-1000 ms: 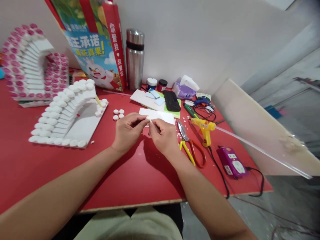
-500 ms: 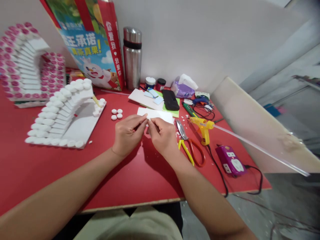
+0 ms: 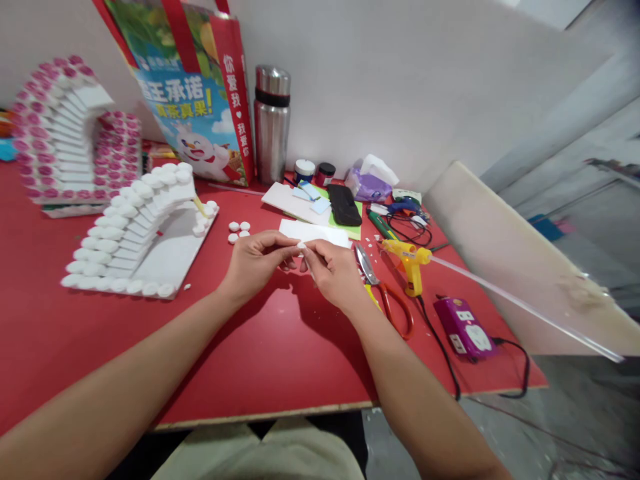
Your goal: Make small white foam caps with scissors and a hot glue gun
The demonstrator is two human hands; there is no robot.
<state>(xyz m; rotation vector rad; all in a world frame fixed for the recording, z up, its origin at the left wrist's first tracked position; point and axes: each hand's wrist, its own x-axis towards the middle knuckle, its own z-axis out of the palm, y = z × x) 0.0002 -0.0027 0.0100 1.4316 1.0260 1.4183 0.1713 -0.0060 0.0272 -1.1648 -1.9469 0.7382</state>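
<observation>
A small white piece is pinched between the fingertips of my left hand and my right hand; most of it is covered, so its exact kind is unclear. Both hands are closed and meet just above the red table. Behind them lies a white card. Several round white discs sit in a small group beyond my left hand. At the left stands a white model staircase, edged with similar puffy white discs.
Beside my right hand lie scissors and a yellow glue gun with a long clear stick. A purple power socket is near the right edge. A steel flask, a bag and a pink-dotted model stand behind.
The view has shifted slightly, so everything sits a little further right and lower. My fingers have changed their hold on the small white piece, and my left fingers are straighter.
</observation>
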